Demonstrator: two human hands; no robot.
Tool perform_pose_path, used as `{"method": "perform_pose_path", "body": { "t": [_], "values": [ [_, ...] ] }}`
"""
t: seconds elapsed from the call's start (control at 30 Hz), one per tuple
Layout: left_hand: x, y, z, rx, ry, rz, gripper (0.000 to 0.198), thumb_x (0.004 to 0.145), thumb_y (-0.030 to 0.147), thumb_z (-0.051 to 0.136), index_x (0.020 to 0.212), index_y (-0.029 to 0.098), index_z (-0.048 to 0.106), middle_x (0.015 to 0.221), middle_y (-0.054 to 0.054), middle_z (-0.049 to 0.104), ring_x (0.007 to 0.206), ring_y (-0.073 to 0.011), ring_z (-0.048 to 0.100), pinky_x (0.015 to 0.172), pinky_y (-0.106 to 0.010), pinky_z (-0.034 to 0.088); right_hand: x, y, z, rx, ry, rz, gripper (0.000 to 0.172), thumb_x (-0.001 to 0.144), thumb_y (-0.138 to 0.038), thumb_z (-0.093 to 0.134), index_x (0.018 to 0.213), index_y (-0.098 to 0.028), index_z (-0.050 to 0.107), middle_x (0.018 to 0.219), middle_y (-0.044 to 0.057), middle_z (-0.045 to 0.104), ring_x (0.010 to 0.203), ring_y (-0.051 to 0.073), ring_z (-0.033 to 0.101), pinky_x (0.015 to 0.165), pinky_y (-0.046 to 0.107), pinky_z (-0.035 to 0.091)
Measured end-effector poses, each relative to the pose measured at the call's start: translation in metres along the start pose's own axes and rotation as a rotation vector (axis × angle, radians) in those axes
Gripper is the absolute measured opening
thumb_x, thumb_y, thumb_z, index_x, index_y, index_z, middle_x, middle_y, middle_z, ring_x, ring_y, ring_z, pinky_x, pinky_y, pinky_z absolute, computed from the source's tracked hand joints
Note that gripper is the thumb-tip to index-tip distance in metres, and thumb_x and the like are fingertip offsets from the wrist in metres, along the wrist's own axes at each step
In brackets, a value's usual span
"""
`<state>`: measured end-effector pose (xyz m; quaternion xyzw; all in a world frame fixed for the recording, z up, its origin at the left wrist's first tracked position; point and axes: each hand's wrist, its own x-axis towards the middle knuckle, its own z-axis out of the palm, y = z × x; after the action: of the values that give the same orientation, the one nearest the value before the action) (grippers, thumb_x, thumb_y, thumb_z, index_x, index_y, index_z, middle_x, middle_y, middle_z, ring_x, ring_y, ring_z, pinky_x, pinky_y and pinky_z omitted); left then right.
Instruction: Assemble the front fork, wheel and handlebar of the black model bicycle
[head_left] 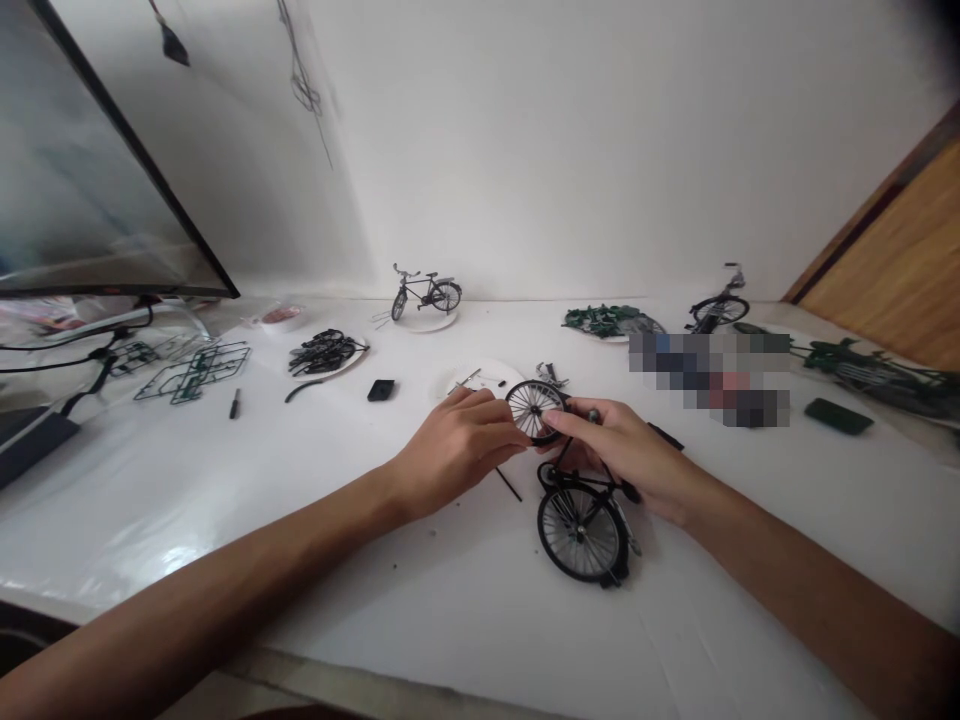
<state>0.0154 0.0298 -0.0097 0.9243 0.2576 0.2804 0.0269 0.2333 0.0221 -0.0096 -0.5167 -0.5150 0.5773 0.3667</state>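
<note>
A black model bicycle (582, 530) lies between my hands, its rear wheel toward me and its front wheel (533, 411) away from me. My right hand (611, 440) is wrapped round the frame from the right, thumb against the front wheel. From the left, my left hand (469, 440) has its fingers closed at that wheel's rim; whether they also pinch a small part is hidden. A thin black rod (509, 485) shows just below my left fingers. Behind the front wheel lies a small silvery part (553, 375).
Finished model bicycles stand at the back, one on a plate (427, 290) and one (720, 300) at right. Plates hold black parts (326, 352) and green parts (607, 321). Green sprues (196, 372), a small screwdriver (235, 404) and a black tray (381, 390) lie left. A monitor (97, 150) overhangs there.
</note>
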Motion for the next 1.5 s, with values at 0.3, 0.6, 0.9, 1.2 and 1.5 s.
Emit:
{"method": "perform_pose_path", "body": {
  "t": [0.3,0.6,0.9,1.2,1.5],
  "values": [
    [-0.0007,-0.0004,0.0013,0.045,0.019,0.032,0.020,0.100,0.021,0.049,0.096,0.020,0.068,0.089,-0.003,0.066,0.082,-0.0146,0.055,0.076,-0.031,0.040,0.0001,-0.0016,0.0009,-0.002,0.003,0.011,0.022,0.087,-0.036,0.069,0.090,-0.014,0.068,0.086,0.009,0.075,0.069,0.012,0.070,0.058,0.017,0.056],
    [0.0006,0.0037,0.0039,0.100,0.026,0.039,0.017,0.099,0.019,0.050,0.097,0.019,0.067,0.087,-0.003,0.065,0.081,-0.0150,0.054,0.073,-0.031,0.039,0.0009,-0.0011,0.0012,0.012,-0.002,0.013,0.022,0.085,-0.036,0.070,0.089,-0.015,0.068,0.083,0.009,0.075,0.066,0.013,0.070,0.058,0.018,0.056],
    [0.0018,0.0038,0.0049,0.138,0.004,0.047,0.018,0.099,0.018,0.048,0.095,0.019,0.066,0.088,-0.003,0.065,0.081,-0.0150,0.054,0.074,-0.031,0.038,0.0005,0.0009,-0.0003,0.021,-0.018,0.012,0.024,0.085,-0.039,0.071,0.089,-0.016,0.070,0.086,0.009,0.076,0.068,0.014,0.071,0.062,0.021,0.057],
    [0.0041,0.0078,0.0036,0.150,-0.012,0.032,0.016,0.097,0.014,0.050,0.093,0.019,0.065,0.085,-0.001,0.065,0.080,-0.0144,0.055,0.075,-0.032,0.036,0.0017,0.0011,0.0002,0.017,-0.020,0.018,0.021,0.086,-0.036,0.069,0.089,-0.015,0.069,0.083,0.010,0.076,0.068,0.014,0.072,0.060,0.020,0.057],
    [0.0043,0.0075,0.0044,0.139,-0.006,0.028,0.016,0.097,0.016,0.049,0.092,0.019,0.064,0.086,-0.002,0.066,0.081,-0.0145,0.056,0.076,-0.032,0.036,-0.0004,0.0011,0.0007,0.009,-0.019,0.005,0.023,0.085,-0.039,0.070,0.086,-0.016,0.068,0.082,0.008,0.075,0.068,0.013,0.070,0.059,0.018,0.055]
  ]
}}
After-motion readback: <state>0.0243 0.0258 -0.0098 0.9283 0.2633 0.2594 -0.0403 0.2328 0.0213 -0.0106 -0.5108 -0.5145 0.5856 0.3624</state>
